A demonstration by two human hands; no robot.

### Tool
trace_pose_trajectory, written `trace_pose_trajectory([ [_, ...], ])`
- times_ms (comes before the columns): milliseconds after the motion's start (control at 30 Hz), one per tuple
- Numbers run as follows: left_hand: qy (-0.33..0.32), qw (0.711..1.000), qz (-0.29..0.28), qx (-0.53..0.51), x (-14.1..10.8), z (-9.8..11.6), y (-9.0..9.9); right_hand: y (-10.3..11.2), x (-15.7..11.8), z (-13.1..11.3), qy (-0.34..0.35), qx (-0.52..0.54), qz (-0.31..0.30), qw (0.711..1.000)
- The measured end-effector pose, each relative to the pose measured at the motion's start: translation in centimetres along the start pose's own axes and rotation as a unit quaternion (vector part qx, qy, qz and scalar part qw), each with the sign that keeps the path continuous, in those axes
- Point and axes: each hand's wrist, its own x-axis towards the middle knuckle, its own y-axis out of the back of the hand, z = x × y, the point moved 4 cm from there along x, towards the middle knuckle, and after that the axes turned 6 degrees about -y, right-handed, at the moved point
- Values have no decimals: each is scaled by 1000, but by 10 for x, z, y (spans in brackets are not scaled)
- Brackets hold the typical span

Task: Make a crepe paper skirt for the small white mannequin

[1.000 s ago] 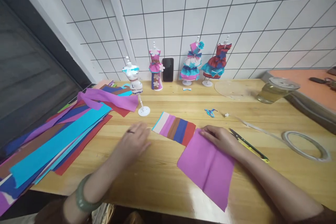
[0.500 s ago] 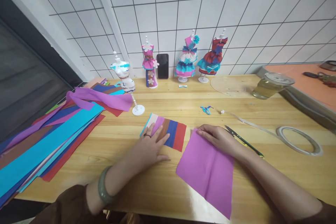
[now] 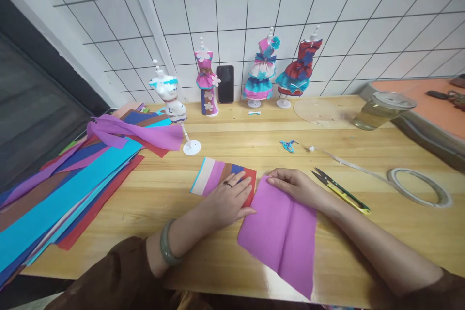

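My left hand (image 3: pixel 228 198) lies flat with fingers stretched over the right part of a striped panel of crepe paper (image 3: pixel 212 177), coloured white, purple, brown, blue and red. Its thumb reaches toward the edge of a purple crepe paper sheet (image 3: pixel 279 232). My right hand (image 3: pixel 296 186) pinches the top edge of that sheet between thumb and fingers. A lengthwise crease runs down the purple sheet, which lies on the wooden table (image 3: pixel 203 271). Just right of my right hand lie yellow-handled thread snips (image 3: pixel 343 191).
Crepe paper strips (image 3: pixel 72 189) are piled at the left. A white mini mannequin (image 3: pixel 170 97) and several dressed ones (image 3: pixel 259 72) stand along the back, with a phone (image 3: pixel 225 85) between them. A tape roll (image 3: pixel 419 188) and a lidded cup (image 3: pixel 383 110) are at the right.
My left hand has slid right across the striped panel, from its purple and brown stripes to its blue and red ones. My right hand keeps its pinch on the purple sheet.
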Motion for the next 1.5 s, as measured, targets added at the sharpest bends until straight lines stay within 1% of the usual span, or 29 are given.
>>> trace_pose_trajectory([
  [100, 1, 1000, 11, -16, -3, -1, -1, 3, 4, -4, 3, -46, 2, 999],
  [167, -2, 999, 19, -25, -4, -1, 1, 4, 6, -8, 13, -98, -6, 995],
  [233, -10, 999, 19, -33, -3, -1, 3, 4, 10, -12, 24, -147, -1, 989],
  [367, -11, 999, -11, -48, -3, 0, 1, 3, 17, -11, 20, -203, 39, 978],
  [467, -6, 998, -25, -58, -5, 0, -2, 2, 18, -8, 10, -216, 50, 975],
  [567, 4, 997, -27, -75, -6, -2, -2, 4, 15, -7, 12, -186, 42, 982],
  [700, 20, 992, -38, -121, -6, -6, 1, 6, 14, -9, 24, -94, 8, 995],
  [800, 46, 984, -48, -165, -7, -10, 4, 7, 17, -7, 15, -26, -9, 999],
  [900, 72, 977, -48, -193, -8, -14, 5, 6, 21, -4, 6, -5, -8, 1000],
  [967, 70, 978, -50, -190, -8, -13, 3, 6, 22, -4, 10, -32, 2, 999],
  [1033, 56, 982, -56, -174, -8, -12, 2, 5, 22, -4, 14, -87, 17, 996],
  [1133, 43, 987, -57, -146, -7, -10, 0, 3, 21, -6, 13, -180, 39, 983],
  [1200, 39, 989, -51, -136, -7, -10, -1, 1, 21, -7, 11, -222, 48, 974],
  [1333, 20, 990, -45, -129, -7, -10, -3, 0, 23, -10, 6, -267, 62, 962],
  [1500, 5, 993, -37, -115, -8, -11, -5, 0, 25, -11, -3, -295, 71, 953],
])
